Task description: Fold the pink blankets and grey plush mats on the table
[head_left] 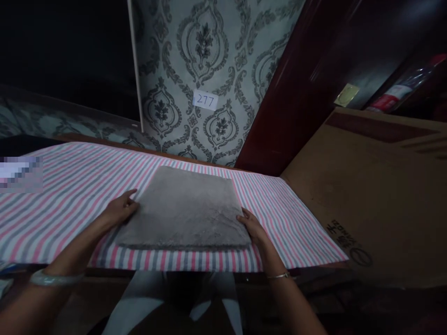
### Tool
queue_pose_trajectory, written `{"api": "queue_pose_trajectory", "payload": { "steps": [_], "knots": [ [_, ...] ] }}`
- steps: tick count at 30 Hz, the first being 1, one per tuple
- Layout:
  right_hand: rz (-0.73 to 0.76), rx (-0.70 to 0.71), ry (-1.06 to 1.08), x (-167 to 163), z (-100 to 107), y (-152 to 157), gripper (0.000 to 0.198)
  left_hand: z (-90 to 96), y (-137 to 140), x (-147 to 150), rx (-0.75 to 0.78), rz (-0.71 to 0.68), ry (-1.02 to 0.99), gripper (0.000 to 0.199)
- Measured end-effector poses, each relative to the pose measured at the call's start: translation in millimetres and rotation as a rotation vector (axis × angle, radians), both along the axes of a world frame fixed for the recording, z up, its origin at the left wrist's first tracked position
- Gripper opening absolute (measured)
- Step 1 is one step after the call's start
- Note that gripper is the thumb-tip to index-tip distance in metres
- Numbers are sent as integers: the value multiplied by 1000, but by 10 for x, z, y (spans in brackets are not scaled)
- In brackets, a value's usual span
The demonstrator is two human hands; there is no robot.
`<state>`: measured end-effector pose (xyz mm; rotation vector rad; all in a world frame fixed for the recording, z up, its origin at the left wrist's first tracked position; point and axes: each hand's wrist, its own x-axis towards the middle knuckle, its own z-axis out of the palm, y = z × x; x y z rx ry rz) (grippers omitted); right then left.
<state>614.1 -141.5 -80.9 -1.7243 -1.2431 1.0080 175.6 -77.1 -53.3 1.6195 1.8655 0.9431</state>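
A grey folded plush cloth [190,209] lies flat on a striped tablecloth [87,186], close to the table's front edge. Its surface looks short-piled, with a few wrinkles towards the right side. My left hand [120,209] is at the cloth's left edge, index finger stretched out and thumb apart from it, touching the side. On the opposite edge, my right hand [252,224] has its thumb over the top of the cloth and the other fingers along the side, partly hidden.
A large cardboard box [370,195] stands along the table's right side, with a plastic bottle [394,95] behind it. A dark screen [66,56] is at the back left. A paper marked 277 [206,100] is on the patterned wall. A blurred-out patch covers the far left.
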Motion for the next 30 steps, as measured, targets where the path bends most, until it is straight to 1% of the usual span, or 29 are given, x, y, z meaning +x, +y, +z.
{"api": "queue_pose_trajectory", "payload": {
  "steps": [2, 3, 4, 6, 7, 9, 10, 12, 14, 16, 19, 21, 24, 27, 30],
  "knots": [
    [-67, 28, -238, -34, 96, 75, 67, 101, 143, 89, 48, -72, 229, 72],
    [-75, 82, -353, -102, 162, 134, 68, 162, 224, 205, 85, -132, 312, 71],
    [-51, 149, -456, -209, 232, 208, 68, 220, 308, 366, 130, -198, 366, 69],
    [88, 283, -651, -513, 367, 397, 67, 309, 487, 783, 142, -395, 423, 65],
    [175, 314, -721, -689, 424, 506, 66, 335, 576, 1008, 121, -459, 455, 64],
    [314, 312, -816, -1020, 496, 730, 64, 344, 741, 1409, 92, -506, 508, 61],
    [347, 291, -855, -1149, 507, 833, 63, 326, 808, 1560, 86, -505, 524, 59],
    [372, 246, -909, -1304, 476, 997, 60, 246, 898, 1740, 93, -485, 546, 56],
    [369, 213, -930, -1325, 391, 1100, 57, 122, 926, 1781, 105, -472, 569, 55],
    [374, 191, -932, -1264, 288, 1158, 55, -9, 918, 1750, 113, -474, 596, 55],
    [385, 170, -928, -1149, 177, 1210, 55, -127, 921, 1692, 110, -485, 635, 57],
    [360, 171, -920, -1108, 146, 1233, 57, -138, 961, 1665, 94, -487, 650, 59],
    [298, 164, -911, -1112, 135, 1255, 60, -95, 1058, 1582, 61, -459, 665, 62],
    [296, 135, -908, -1131, 150, 1276, 60, -45, 1146, 1380, 21, -378, 697, 65],
    [345, 95, -903, -1063, 191, 1310, 60, -25, 1190, 1120, -11, -266, 755, 65]
  ]
}}
